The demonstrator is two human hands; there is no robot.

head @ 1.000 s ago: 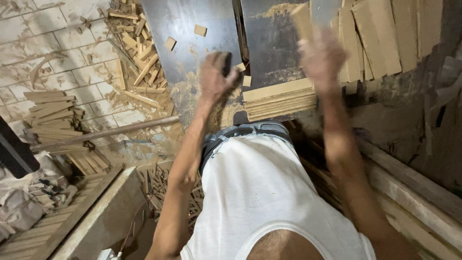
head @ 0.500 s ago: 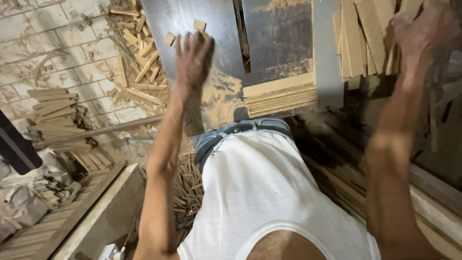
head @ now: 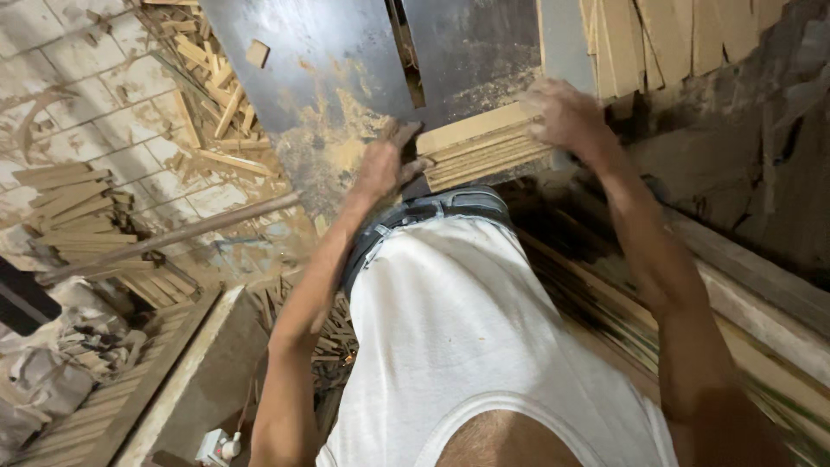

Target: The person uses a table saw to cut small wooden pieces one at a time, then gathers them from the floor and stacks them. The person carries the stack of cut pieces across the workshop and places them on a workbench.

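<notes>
- A stack of thin wooden strips (head: 484,147), pale tan with clean straight edges, lies flat on the near edge of the dark saw table (head: 320,60), just in front of the person's waist. The strips sit in slightly stepped layers, long sides running left to right.
- The left hand (head: 385,164) is at the stack's left end, fingers curled down against the end of the strips; how tightly it grips cannot be told from this angle.
- The right hand (head: 566,117) rests on the stack's right end, blurred, fingers bent over the top edge and pressing on the wood.
- Both arms reach forward from the body, elbows bent outward, either side of a white sleeveless shirt (head: 484,346).
- A narrow slot (head: 406,43) runs through the table just beyond the stack, with sawdust scattered around it.
- A small square offcut (head: 257,54) lies on the table's far left part.
- More tan boards (head: 640,39) lean at the upper right.
- Scrap sticks (head: 207,112) are heaped on the tiled floor to the left.
</notes>
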